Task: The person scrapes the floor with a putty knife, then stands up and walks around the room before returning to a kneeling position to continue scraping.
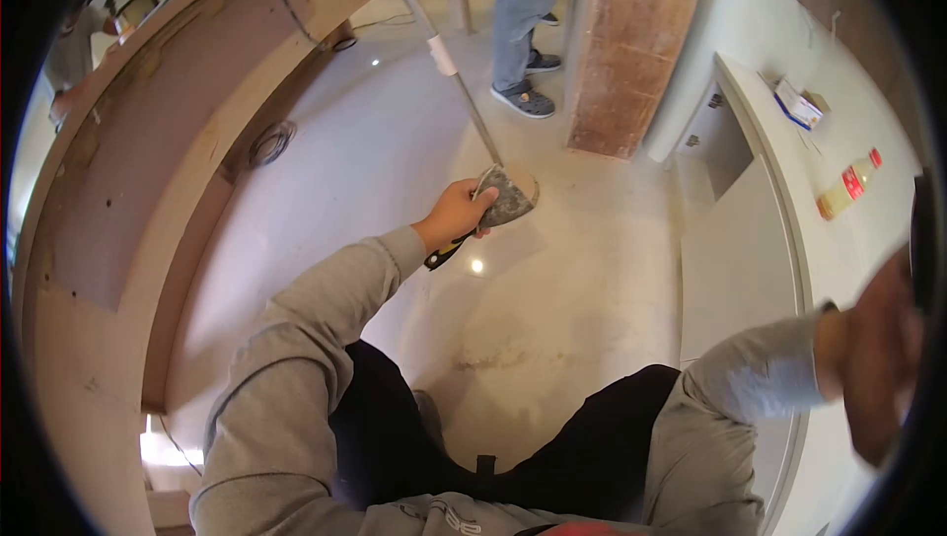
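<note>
My left hand (456,213) is closed round a putty knife (507,199), thumb on its grey, smeared blade. The black and yellow handle (449,253) points back below my hand. Just behind the blade, a metal pole (459,92) with a pale sleeve comes down to a round pale base (529,183) on the floor, which the blade partly covers. My right hand (881,368) is raised close to the camera at the right edge, blurred and partly cut off, beside a dark object (925,240); I cannot tell whether it holds anything.
A curved wooden counter frame (128,132) runs along the left, with coiled cable (271,143) by it. A person's legs (528,23) stand ahead beside a wooden panel (631,53). On the right, a white counter (789,171) bears a bottle (850,184) and a small box (799,104).
</note>
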The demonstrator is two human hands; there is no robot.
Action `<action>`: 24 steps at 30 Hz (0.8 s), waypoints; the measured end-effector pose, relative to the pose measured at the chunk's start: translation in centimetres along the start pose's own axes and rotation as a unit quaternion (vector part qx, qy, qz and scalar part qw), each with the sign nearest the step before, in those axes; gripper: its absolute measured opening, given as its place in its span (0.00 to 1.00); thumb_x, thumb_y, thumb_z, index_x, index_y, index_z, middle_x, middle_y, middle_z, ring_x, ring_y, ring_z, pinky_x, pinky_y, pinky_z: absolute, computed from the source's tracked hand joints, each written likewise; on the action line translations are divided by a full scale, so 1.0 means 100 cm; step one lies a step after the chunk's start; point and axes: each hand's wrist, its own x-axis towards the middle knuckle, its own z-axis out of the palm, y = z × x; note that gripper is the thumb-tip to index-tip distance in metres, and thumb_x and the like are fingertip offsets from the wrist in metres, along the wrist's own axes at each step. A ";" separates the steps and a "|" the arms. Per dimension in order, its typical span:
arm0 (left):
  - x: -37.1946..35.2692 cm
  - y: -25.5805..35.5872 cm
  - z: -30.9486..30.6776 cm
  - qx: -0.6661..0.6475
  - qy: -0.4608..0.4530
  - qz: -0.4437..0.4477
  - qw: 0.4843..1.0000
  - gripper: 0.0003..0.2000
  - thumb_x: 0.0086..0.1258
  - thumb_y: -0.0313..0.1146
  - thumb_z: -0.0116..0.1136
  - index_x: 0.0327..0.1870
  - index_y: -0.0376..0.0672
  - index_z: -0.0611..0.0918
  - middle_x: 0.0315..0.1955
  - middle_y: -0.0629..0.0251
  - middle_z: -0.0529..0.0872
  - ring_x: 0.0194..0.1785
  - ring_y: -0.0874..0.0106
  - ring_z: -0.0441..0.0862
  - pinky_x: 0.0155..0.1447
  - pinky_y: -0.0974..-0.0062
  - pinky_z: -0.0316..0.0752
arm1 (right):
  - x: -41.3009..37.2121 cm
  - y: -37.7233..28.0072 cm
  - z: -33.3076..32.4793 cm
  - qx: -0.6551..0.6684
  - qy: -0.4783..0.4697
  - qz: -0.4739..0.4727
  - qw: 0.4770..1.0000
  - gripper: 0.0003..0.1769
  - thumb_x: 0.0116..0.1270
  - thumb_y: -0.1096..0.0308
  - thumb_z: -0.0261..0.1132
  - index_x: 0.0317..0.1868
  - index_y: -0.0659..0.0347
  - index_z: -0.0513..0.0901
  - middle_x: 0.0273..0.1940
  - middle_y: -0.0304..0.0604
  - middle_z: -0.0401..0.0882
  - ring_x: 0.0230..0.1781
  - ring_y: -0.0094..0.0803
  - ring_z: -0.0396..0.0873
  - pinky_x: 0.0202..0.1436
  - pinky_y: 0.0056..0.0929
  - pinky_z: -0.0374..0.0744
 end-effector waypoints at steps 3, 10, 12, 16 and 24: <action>-0.001 0.000 0.004 0.008 -0.005 -0.003 1.000 0.15 0.78 0.41 0.53 0.40 0.34 0.77 0.24 0.60 0.82 0.21 0.73 0.79 0.25 0.74 0.75 | 0.010 -0.011 0.045 -0.263 0.109 -0.103 0.953 0.40 0.73 0.36 0.49 0.77 0.50 0.56 0.40 0.40 0.79 0.32 0.24 0.69 0.28 0.22 0.69; 0.006 -0.009 0.010 0.048 -0.005 0.000 0.999 0.14 0.78 0.41 0.53 0.40 0.35 0.77 0.23 0.62 0.82 0.21 0.74 0.79 0.24 0.75 0.75 | 0.005 -0.004 0.067 -0.263 0.192 -0.132 0.936 0.37 0.73 0.39 0.49 0.73 0.52 0.59 0.39 0.40 0.78 0.32 0.24 0.68 0.28 0.22 0.69; 0.008 -0.005 0.012 0.054 -0.007 0.013 0.998 0.14 0.78 0.41 0.53 0.40 0.35 0.77 0.23 0.62 0.82 0.21 0.74 0.80 0.24 0.75 0.76 | 0.005 -0.004 0.069 -0.264 0.197 -0.137 0.934 0.36 0.73 0.40 0.50 0.72 0.52 0.60 0.39 0.40 0.77 0.32 0.24 0.68 0.27 0.21 0.69; 0.001 -0.005 0.014 0.058 -0.009 -0.002 0.998 0.15 0.78 0.42 0.53 0.39 0.36 0.78 0.22 0.64 0.81 0.21 0.76 0.79 0.24 0.76 0.74 | 0.002 0.001 0.067 -0.262 0.217 -0.138 0.930 0.34 0.73 0.42 0.50 0.70 0.53 0.61 0.39 0.40 0.77 0.31 0.24 0.68 0.27 0.21 0.68; -0.003 -0.003 0.011 0.118 -0.001 0.034 0.992 0.15 0.78 0.43 0.53 0.42 0.37 0.79 0.24 0.67 0.82 0.24 0.79 0.78 0.27 0.78 0.75 | -0.026 0.027 0.053 -0.325 0.323 -0.123 0.880 0.30 0.72 0.46 0.51 0.67 0.55 0.64 0.38 0.40 0.75 0.31 0.24 0.67 0.27 0.20 0.68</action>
